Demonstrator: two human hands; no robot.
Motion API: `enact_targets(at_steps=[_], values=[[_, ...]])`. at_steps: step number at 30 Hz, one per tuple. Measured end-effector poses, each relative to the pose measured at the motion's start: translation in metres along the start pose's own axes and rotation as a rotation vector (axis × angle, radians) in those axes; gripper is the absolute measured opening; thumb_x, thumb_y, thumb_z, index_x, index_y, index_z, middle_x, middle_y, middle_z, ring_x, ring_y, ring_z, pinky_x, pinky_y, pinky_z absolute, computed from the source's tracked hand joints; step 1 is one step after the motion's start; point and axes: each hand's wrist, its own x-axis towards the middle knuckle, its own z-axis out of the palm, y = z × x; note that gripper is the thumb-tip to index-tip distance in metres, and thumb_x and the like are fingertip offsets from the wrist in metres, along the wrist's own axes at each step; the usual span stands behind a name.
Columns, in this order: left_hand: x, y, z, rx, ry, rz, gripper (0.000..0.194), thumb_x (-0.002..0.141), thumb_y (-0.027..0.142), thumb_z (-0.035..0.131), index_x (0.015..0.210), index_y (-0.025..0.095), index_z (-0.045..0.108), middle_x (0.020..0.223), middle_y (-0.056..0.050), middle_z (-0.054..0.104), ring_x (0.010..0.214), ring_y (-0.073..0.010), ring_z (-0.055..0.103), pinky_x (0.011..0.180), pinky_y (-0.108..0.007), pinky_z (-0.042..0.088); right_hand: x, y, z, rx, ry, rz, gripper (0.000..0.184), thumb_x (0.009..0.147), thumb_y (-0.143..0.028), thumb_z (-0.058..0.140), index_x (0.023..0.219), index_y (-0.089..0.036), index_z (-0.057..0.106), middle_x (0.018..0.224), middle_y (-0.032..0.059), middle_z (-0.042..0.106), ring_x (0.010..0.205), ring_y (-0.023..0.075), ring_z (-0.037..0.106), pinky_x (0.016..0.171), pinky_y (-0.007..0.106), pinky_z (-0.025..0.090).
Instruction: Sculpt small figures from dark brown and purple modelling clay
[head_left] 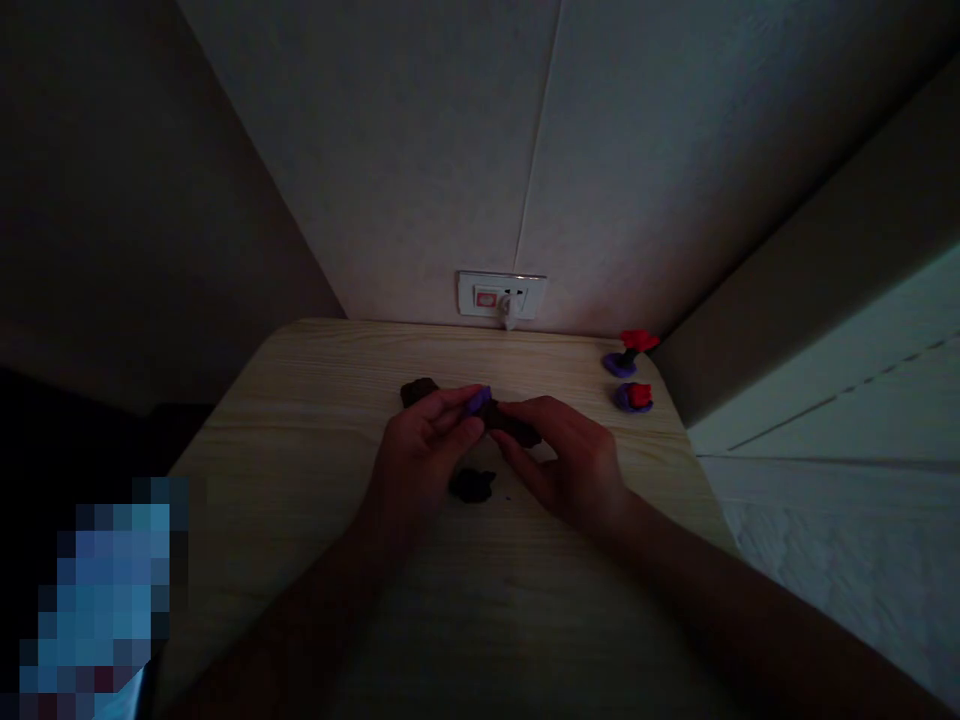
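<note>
My left hand (416,450) pinches a small purple piece of modelling clay (478,400) between thumb and fingers. From the right, my right hand (577,460) grips a dark brown strip of modelling clay (516,428), whose left end touches or nearly touches the purple piece. Behind my left fingers lies another dark brown lump (417,389), partly hidden. A black lump (472,485) rests on the wooden tabletop (480,590), just below the gap between my hands.
At the back right stand two small clay figures: a red flower shape (638,342) on a purple base, and a red bud (640,395) in a purple cup. A wall socket (501,296) with a plug sits behind the table. A pixelated bright area (112,590) lies lower left.
</note>
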Motion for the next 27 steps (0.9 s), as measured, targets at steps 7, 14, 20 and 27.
enact_targets(at_steps=[7, 14, 20, 27], values=[[-0.0068, 0.0029, 0.0077, 0.075, 0.034, 0.042, 0.038, 0.084, 0.028, 0.074, 0.120, 0.015, 0.070, 0.117, -0.013, 0.076, 0.112, -0.0256, 0.071, 0.102, -0.037, 0.053, -0.0001, -0.0032, 0.0046, -0.041, 0.038, -0.020, 0.019, 0.095, -0.019, 0.062, 0.114, -0.018, 0.065, 0.092, 0.0097, 0.073, 0.082, 0.0199, 0.069, 0.070, 0.033, 0.060], [-0.0063, -0.0005, 0.0032, 0.084, 0.042, 0.064, 0.034, 0.084, 0.031, 0.073, 0.115, 0.017, 0.073, 0.113, -0.012, 0.076, 0.107, -0.0255, 0.072, 0.098, -0.037, 0.055, 0.0025, -0.0055, 0.0052, -0.073, 0.025, -0.012, 0.018, 0.094, -0.020, 0.062, 0.112, -0.019, 0.065, 0.091, 0.0090, 0.074, 0.081, 0.0199, 0.069, 0.070, 0.034, 0.060], [-0.0027, -0.0029, 0.0002, -0.015, 0.097, 0.068, 0.030, 0.085, 0.032, 0.072, 0.112, 0.020, 0.075, 0.119, -0.009, 0.074, 0.113, -0.0248, 0.069, 0.098, -0.036, 0.055, 0.0044, -0.0027, 0.0046, -0.053, 0.023, 0.034, 0.024, 0.094, -0.022, 0.063, 0.117, -0.020, 0.062, 0.095, 0.0085, 0.073, 0.083, 0.0200, 0.070, 0.073, 0.033, 0.060], [-0.0009, 0.0006, -0.0009, -0.074, 0.123, 0.051, 0.028, 0.084, 0.031, 0.072, 0.108, 0.018, 0.074, 0.121, -0.009, 0.074, 0.116, -0.0251, 0.068, 0.101, -0.038, 0.054, 0.0015, 0.0002, 0.0038, -0.003, 0.064, 0.154, 0.023, 0.091, -0.025, 0.069, 0.112, -0.020, 0.062, 0.092, 0.0066, 0.073, 0.076, 0.0176, 0.068, 0.072, 0.031, 0.059]])
